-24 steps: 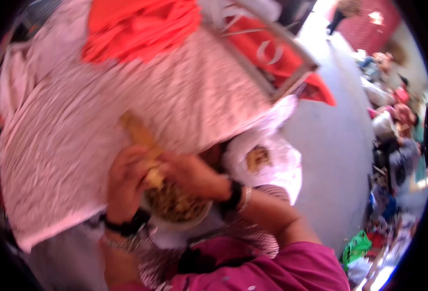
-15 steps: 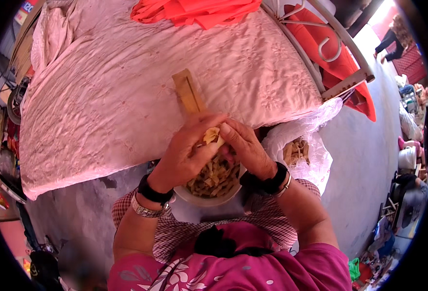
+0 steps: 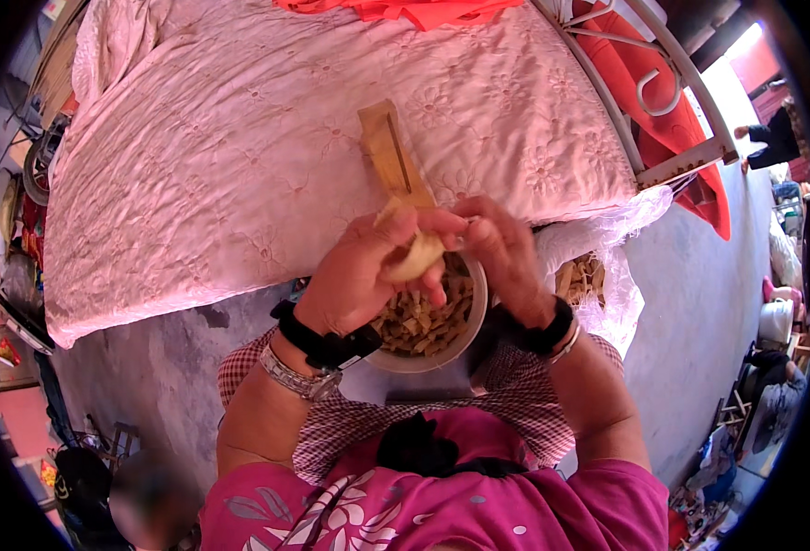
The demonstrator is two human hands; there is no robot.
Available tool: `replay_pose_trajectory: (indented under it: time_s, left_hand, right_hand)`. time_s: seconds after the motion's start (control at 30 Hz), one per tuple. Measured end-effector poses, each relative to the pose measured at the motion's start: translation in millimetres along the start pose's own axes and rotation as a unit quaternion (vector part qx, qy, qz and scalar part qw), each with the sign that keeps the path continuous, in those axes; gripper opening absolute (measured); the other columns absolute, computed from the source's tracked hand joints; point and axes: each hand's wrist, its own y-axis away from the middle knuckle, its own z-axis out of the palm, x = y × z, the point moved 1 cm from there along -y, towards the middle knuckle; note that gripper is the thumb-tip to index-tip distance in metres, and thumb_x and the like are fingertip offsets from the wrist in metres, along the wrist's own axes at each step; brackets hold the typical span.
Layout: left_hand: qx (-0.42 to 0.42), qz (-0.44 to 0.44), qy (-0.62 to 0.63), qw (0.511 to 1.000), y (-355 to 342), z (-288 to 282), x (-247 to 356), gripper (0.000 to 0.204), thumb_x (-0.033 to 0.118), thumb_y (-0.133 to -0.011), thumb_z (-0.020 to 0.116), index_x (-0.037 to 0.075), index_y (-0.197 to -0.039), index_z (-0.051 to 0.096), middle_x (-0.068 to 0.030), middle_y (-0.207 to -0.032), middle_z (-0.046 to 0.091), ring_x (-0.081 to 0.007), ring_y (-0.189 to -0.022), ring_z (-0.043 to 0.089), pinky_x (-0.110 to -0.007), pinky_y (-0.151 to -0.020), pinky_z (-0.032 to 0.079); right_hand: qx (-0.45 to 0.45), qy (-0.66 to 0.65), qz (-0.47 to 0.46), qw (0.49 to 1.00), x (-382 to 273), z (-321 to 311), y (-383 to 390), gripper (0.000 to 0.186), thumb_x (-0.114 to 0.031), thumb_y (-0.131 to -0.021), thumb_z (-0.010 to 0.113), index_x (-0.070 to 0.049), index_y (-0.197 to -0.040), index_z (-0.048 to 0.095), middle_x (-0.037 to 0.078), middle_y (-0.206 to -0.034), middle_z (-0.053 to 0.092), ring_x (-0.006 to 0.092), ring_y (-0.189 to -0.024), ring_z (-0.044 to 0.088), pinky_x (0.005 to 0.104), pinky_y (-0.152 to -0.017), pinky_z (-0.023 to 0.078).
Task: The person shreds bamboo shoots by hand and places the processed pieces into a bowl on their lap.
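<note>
My left hand [image 3: 368, 266] holds a pale yellow, curved strip [image 3: 414, 256] above a pale round bowl [image 3: 422, 357] of brownish chopped pieces. My right hand [image 3: 501, 257] is beside it, thumb and fingers pinched by the strip's right end; what they grip is too small to tell. Just beyond my hands, a long tan strip [image 3: 388, 147] with a dark groove reaches over the pink quilted bed cover [image 3: 203, 165]. To the right of the bowl is a white plastic sack [image 3: 611, 294] with similar tan pieces in it.
Red cloths [image 3: 423, 11] lie at the bed's far side, near a white metal bed frame [image 3: 680, 161]. A grey floor [image 3: 680, 367] runs along the right toward a person [image 3: 772, 138] and piled household goods. Bags and a wheel [image 3: 38, 174] line the left. A blurred figure [image 3: 152, 496] is low left.
My hands have parted slightly: the left has turned, showing more of the yellow piece, and the right has shifted up and right. The view has also swung, and the distant person appears farther right.
</note>
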Motion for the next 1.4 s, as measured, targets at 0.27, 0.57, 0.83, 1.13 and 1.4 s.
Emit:
replay_pose_trajectory:
  time_s: [0.27, 0.57, 0.83, 1.13, 1.4]
  left_hand:
    - [0.036, 0.057, -0.018, 0.998, 0.4, -7.4, 19.0, 0.052, 0.042, -0.100, 0.038, -0.005, -0.114, 0.058, -0.0078, -0.096, 0.056, -0.0142, -0.069, 0.052, -0.034, -0.064, 0.052]
    - [0.223, 0.037, -0.271, 0.936, -2.9, -15.3, 1.1, 0.030, 0.028, -0.093, 0.061, -0.001, -0.100, 0.063, -0.0008, -0.070, 0.056, -0.0049, -0.046, 0.044, -0.019, -0.041, 0.038]
    - [0.191, 0.047, -0.160, 0.967, -3.8, -14.5, 10.1, 0.014, 0.017, -0.091, 0.059, 0.003, -0.091, 0.059, 0.0028, -0.062, 0.046, -0.0041, -0.046, 0.038, -0.019, -0.040, 0.034]
    - [0.243, 0.134, -0.157, 0.948, -18.8, -22.0, 27.7, 0.013, 0.017, -0.091, 0.059, 0.004, -0.090, 0.058, 0.0030, -0.063, 0.044, -0.0050, -0.052, 0.040, -0.023, -0.047, 0.040]
    - [0.287, 0.157, -0.272, 0.905, -58.2, -44.2, 27.6, 0.015, 0.017, -0.092, 0.058, 0.003, -0.087, 0.059, 0.0018, -0.064, 0.049, -0.0067, -0.052, 0.045, -0.023, -0.049, 0.043]
  right_hand:
    - [-0.028, 0.053, 0.046, 0.997, 8.6, -34.2, -2.2, 0.027, -0.027, -0.094, 0.060, 0.000, -0.092, 0.064, -0.002, -0.072, 0.053, 0.0045, -0.064, 0.048, 0.0205, -0.055, 0.039]
    - [-0.094, 0.004, 0.142, 0.985, 8.7, -21.2, -7.4, 0.031, -0.031, -0.094, 0.059, -0.003, -0.108, 0.059, -0.001, -0.080, 0.056, 0.0060, -0.070, 0.053, 0.0187, -0.055, 0.047]
    - [-0.170, 0.066, 0.059, 0.981, -0.5, -7.8, -7.4, 0.030, -0.031, -0.097, 0.053, -0.003, -0.088, 0.058, -0.001, -0.071, 0.051, 0.0076, -0.065, 0.046, 0.0247, -0.055, 0.039]
    - [-0.069, 0.273, -0.088, 0.956, -29.4, -20.9, -42.3, 0.022, -0.020, -0.092, 0.058, -0.001, -0.081, 0.055, 0.016, -0.066, 0.052, 0.0293, -0.058, 0.053, 0.0376, -0.054, 0.041]
    - [0.029, 0.387, -0.147, 0.910, 5.7, -17.7, -83.0, 0.014, -0.019, -0.088, 0.058, -0.006, -0.082, 0.055, 0.017, -0.066, 0.058, 0.0375, -0.064, 0.060, 0.0439, -0.054, 0.045]
